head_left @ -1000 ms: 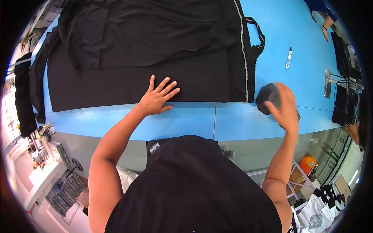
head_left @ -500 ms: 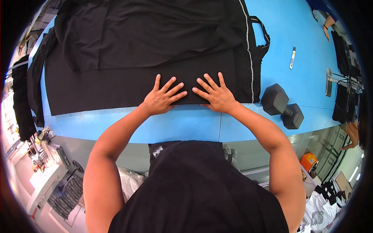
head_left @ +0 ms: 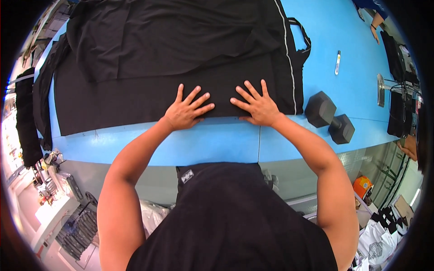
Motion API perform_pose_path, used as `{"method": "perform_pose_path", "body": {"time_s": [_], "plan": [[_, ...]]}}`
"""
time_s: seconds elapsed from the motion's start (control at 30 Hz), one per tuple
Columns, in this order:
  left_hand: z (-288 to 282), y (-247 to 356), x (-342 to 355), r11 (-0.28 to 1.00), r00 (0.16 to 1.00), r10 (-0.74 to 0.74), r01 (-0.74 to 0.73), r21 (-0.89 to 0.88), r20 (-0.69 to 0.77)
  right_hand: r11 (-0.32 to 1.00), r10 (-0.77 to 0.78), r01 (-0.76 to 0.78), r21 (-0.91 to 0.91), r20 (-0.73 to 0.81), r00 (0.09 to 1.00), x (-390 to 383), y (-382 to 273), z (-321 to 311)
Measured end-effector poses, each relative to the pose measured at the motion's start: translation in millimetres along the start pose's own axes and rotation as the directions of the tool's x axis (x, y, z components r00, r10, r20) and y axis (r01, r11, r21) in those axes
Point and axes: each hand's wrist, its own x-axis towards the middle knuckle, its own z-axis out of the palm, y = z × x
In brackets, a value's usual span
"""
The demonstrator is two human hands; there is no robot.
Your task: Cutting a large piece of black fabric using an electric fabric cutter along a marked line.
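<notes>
A large black cloth (head_left: 135, 101) is spread over a blue table (head_left: 203, 144), its near edge running roughly along the table's front. My left hand (head_left: 185, 109) lies flat on that near edge with its fingers spread. To the right of it, my right hand (head_left: 259, 106) also rests flat on the cloth, fingers apart. Neither hand grips anything. A pale piped line (head_left: 288, 54) runs down the cloth's right side, where a black fabric loop (head_left: 307, 43) sticks out. Soft folds and creases cross the cloth beyond my hands.
A black hex dumbbell (head_left: 322, 110) sits on the table just right of the cloth. Farther off lies a white marker pen (head_left: 337, 62). Metal equipment with cables (head_left: 384, 88) stands at the right edge. Another person's hand (head_left: 375, 34) shows at the far right.
My right hand has slid a little to the right and away from me, widening the gap between my hands. My left hand has shifted slightly left. Both stay flat on the cloth.
</notes>
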Motion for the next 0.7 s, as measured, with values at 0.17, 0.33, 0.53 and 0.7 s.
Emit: {"method": "perform_pose_path", "body": {"time_s": [0.17,0.33,0.53,0.7], "plan": [[-1.6,-6.0,5.9,1.000,1.000,-0.013,0.013,0.005,-0.004,1.000,-0.006,0.006,-0.024,-0.012,1.000,7.7,7.4,0.1],[-40.2,-12.1,1.1,0.973,0.997,-0.066,0.056,-0.223,-0.037,0.974,0.043,-0.052,0.219,0.045,0.998,14.2,14.5,-38.4],[-33.1,-126.8,-79.3,0.367,0.342,-0.925,0.703,-0.609,-0.163,0.564,0.732,-0.557,0.610,-0.057,0.679,103.5,111.3,-95.8],[-23.2,-179.3,-79.5,0.574,0.538,-0.815,0.701,-0.423,-0.214,0.526,0.792,-0.586,0.616,-0.103,0.602,156.6,177.1,-58.4]]}}
